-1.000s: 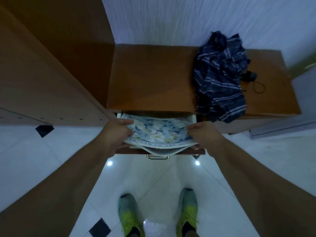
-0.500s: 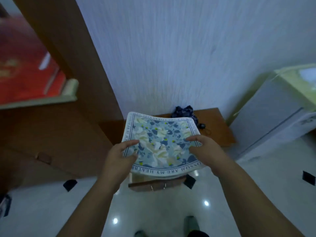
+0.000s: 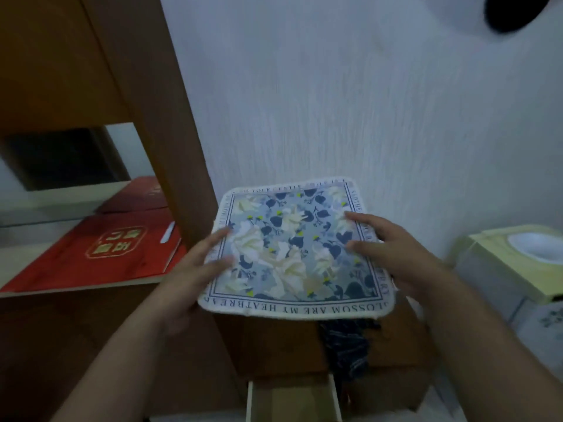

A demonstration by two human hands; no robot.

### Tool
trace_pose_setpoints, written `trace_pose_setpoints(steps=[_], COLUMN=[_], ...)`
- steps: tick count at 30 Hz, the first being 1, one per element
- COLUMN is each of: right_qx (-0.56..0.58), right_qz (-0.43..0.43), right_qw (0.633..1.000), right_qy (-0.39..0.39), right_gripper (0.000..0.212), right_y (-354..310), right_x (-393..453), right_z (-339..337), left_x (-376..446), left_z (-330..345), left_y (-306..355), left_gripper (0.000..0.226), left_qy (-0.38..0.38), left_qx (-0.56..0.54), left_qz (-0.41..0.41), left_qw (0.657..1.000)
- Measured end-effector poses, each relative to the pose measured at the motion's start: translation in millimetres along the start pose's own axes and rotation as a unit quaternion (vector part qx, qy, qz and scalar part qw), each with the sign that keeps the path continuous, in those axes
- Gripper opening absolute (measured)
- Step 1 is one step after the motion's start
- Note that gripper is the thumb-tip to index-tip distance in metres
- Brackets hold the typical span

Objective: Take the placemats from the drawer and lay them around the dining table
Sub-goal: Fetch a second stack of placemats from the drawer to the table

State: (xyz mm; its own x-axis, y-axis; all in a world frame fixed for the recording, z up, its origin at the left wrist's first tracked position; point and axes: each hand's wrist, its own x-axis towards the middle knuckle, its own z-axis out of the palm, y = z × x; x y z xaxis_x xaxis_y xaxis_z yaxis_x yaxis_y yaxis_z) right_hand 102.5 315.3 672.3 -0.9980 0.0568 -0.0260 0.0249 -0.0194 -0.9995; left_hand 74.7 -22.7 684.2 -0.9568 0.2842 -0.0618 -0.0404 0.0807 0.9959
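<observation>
Both hands hold the placemats (image 3: 297, 248) up in the air above the low wooden cabinet (image 3: 283, 345), well clear of the open drawer (image 3: 292, 400) at the bottom edge of the view. The left hand (image 3: 195, 269) grips the left edge, thumb on the printed face and the other fingers hidden underneath. The right hand (image 3: 393, 254) grips the right edge the same way, with thumb and forefinger spread on top. Whether there is one mat or a stack cannot be told; only the top face shows.

The mat is pale blue with cream flowers, dark blue leaves and small yellow-green dots, framed by a dark line and a cream border. Lettering runs round the border; along the near edge, upside down to the camera, it reads "BLOSSOM ARE MY HEATBRE…", while the other sides are too blurred to read.

Below the mat's near right corner a dark blue checked cloth (image 3: 347, 345) hangs over the front edge of the cabinet top, just right of the drawer. To the left a tall wooden upright (image 3: 158, 123) stands beside the left hand, and past it a shelf carries a red bag (image 3: 100, 254) with gold characters I cannot read. At the right edge sits a pale yellow-topped appliance (image 3: 518, 269) with a white round part. A white textured wall (image 3: 335, 102) fills the back
</observation>
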Motion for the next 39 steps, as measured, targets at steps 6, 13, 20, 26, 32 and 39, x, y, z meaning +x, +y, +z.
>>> trace_pose_setpoints(steps=[6, 13, 20, 26, 32, 39], right_qx=[-0.259, -0.254, -0.278, -0.244, -0.212, -0.172], right_qz=[-0.121, -0.197, -0.238, -0.306, -0.331, -0.364], right_qw=[0.958, 0.94, 0.9, 0.836, 0.755, 0.647], right_qy=[0.023, -0.113, -0.239, -0.385, -0.524, -0.647], right_gripper=[0.046, 0.047, 0.028, 0.034, 0.035, 0.037], right_y=[21.5, 0.1, 3.5, 3.9, 5.2, 23.6], right_x=[22.4, 37.6, 39.9, -35.0, -163.7, -358.0], right_z=[-9.0, -0.7, 110.2, 254.6, 386.5, 527.7], left_x=[-11.5, -57.4, -161.7, -315.5, -484.7, -685.8], left_z=[46.7, 44.8, 22.9, -0.7, 0.1, 13.6], left_y=[-15.1, -24.1, -41.7, -41.0, -56.4, -78.4], left_gripper=[0.062, 0.052, 0.04, 0.056, 0.074, 0.073], left_qy=[0.086, 0.238, 0.45, 0.595, 0.708, 0.788], left_qx=[0.121, 0.117, 0.23, 0.217, 0.244, 0.262], left_qz=[0.022, 0.062, 0.019, -0.056, -0.142, -0.242], left_qw=[0.989, 0.962, 0.862, 0.772, 0.647, 0.502])
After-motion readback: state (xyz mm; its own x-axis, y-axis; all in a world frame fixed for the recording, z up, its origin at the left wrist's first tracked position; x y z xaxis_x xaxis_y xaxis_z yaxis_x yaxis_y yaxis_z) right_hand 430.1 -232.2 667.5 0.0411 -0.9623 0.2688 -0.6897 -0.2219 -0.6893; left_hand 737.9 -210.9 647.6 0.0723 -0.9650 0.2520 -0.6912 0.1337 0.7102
